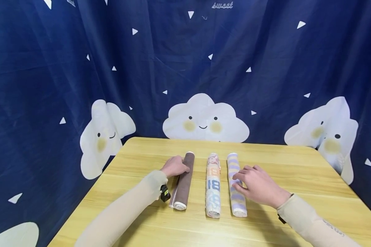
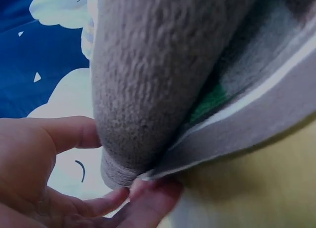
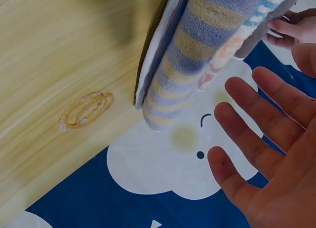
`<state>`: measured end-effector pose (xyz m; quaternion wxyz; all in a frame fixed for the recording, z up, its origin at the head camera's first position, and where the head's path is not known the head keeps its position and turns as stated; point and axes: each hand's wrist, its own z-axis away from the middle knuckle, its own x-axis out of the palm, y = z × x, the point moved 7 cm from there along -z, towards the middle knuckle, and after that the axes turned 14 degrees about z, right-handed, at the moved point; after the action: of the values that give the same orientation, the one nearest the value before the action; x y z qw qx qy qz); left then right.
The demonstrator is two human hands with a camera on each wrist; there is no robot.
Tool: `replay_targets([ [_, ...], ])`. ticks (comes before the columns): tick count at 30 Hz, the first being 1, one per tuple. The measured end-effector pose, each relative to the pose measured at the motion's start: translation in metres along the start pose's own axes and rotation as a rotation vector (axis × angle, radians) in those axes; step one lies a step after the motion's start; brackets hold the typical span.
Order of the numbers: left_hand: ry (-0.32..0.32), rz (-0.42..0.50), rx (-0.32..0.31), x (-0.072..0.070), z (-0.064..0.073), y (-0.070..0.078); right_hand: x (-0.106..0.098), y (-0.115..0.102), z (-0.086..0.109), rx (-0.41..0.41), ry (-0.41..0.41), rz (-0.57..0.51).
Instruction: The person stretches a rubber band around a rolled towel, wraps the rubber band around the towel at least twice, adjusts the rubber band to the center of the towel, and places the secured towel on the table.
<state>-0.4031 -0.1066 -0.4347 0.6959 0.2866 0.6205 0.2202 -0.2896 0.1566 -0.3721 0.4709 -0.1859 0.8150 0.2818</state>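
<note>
Three rolled towels lie side by side, lengthwise away from me. My left hand (image 1: 175, 166) grips the far part of the grey-brown rolled towel (image 1: 184, 187). In the left wrist view its thumb lies along one side of the roll (image 2: 148, 80) while fingertips tuck at the loose edge flap (image 2: 247, 114). A white rolled towel with coloured figures (image 1: 213, 185) is in the middle. On the right is a purple-and-yellow striped rolled towel (image 1: 237, 195). My right hand (image 1: 259, 183) hovers beside and over it, fingers spread in the right wrist view, holding nothing.
A light wooden table (image 1: 296, 171) carries the towels. Behind it and along its sides hangs a navy curtain (image 1: 160, 41) with white clouds and triangles. A small black device (image 1: 165, 193) is strapped to the left wrist.
</note>
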Motion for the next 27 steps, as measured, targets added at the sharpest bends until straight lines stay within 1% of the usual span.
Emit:
replay_targets([
  [1, 0.005, 0.026, 0.008, 0.0, 0.0, -0.001, 0.0, 0.0, 0.0, 0.004, -0.004, 0.003],
  [4, -0.011, 0.111, 0.035, 0.003, 0.001, -0.003, 0.001, 0.0, 0.0, 0.003, -0.011, 0.013],
  [6, -0.027, 0.145, 0.064, 0.004, 0.003, -0.002, 0.002, 0.0, 0.001, 0.0, -0.015, 0.017],
  [8, -0.053, 0.154, 0.087, 0.006, 0.004, -0.002, 0.003, 0.0, 0.001, 0.0, -0.019, 0.019],
  [11, -0.06, 0.137, 0.136, 0.006, 0.005, -0.001, 0.004, 0.001, 0.002, 0.005, -0.026, 0.016],
  [13, -0.068, 0.139, 0.157, 0.006, 0.006, -0.001, 0.004, 0.001, 0.002, 0.009, -0.029, 0.013],
  [15, -0.082, 0.169, 0.166, 0.007, 0.006, -0.002, 0.004, 0.001, 0.002, 0.011, -0.033, 0.01],
  [19, -0.142, 0.252, 0.158, 0.012, 0.006, -0.005, 0.005, 0.001, 0.001, 0.006, -0.041, 0.005],
  [21, -0.166, 0.268, 0.171, 0.014, 0.005, -0.005, 0.006, 0.001, 0.0, 0.004, -0.045, 0.004],
  [25, -0.206, 0.229, 0.218, 0.016, 0.001, -0.004, 0.007, 0.002, -0.002, 0.005, -0.052, -0.005],
  [27, -0.235, 0.232, 0.228, 0.017, -0.002, -0.005, 0.007, 0.002, -0.003, 0.003, -0.055, -0.012],
])
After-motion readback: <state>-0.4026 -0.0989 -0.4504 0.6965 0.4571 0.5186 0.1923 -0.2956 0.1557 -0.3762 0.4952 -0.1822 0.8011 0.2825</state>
